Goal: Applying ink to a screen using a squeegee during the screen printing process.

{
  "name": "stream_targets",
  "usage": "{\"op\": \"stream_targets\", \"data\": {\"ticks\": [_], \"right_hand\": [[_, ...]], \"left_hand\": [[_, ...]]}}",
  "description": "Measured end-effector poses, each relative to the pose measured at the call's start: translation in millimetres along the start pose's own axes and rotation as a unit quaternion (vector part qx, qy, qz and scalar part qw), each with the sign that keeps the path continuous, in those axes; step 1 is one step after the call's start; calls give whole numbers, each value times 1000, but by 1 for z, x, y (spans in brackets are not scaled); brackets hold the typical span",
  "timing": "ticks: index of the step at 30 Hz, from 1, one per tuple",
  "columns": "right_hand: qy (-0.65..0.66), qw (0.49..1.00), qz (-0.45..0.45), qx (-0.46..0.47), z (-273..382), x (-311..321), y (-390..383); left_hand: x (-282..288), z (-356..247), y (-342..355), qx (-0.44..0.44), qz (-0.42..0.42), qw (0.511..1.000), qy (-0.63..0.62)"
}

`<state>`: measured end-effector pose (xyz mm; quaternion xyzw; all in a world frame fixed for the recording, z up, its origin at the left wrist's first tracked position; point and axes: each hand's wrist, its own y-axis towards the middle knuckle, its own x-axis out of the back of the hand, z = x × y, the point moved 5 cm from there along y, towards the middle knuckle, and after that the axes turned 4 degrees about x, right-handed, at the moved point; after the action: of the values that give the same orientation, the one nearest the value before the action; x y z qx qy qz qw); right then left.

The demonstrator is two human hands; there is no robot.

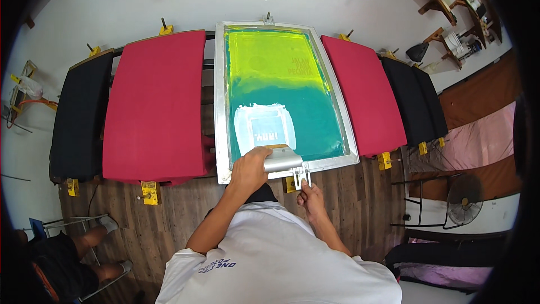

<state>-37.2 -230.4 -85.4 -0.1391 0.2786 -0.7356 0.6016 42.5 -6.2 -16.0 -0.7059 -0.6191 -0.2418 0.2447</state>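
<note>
A silver-framed printing screen (342,101) lies lengthwise before me. Its teal mesh (287,98) carries a yellow-green area at the far end and a pale, white-coated patch (244,127) near me. My left hand (249,168) is closed around a metal-handled squeegee (285,160), held over the near end of that patch. At the screen's near edge, my right hand (313,198) has its fingers bent and pinching the lower end of a small metal bracket (302,174). Exactly how the fingertips meet it is too small to tell.
Red fabric-covered boards (154,101) (363,90) flank the screen, with black-covered boards (81,118) (408,101) farther out. Yellow brackets (150,193) stick out from their ends. A standing fan (464,200) is at the right; a seated person's legs (95,242) are at lower left.
</note>
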Motion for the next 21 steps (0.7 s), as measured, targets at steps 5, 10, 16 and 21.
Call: {"op": "stream_targets", "data": {"ticks": [5,10,16,21], "right_hand": [[3,1000,-4,1,2,0,-1],[-1,1000,7,-4,-3,2,2],[-2,1000,6,-1,-2,2,2],[-8,1000,2,-8,0,1,0]], "left_hand": [[1,-2,-1,-8,-3,1000,-8],[2,-1,1,-9,-2,1000,-7],[4,-2,2,-11,-7,1000,-8],[2,0,2,-7,-7,1000,-8]]}}
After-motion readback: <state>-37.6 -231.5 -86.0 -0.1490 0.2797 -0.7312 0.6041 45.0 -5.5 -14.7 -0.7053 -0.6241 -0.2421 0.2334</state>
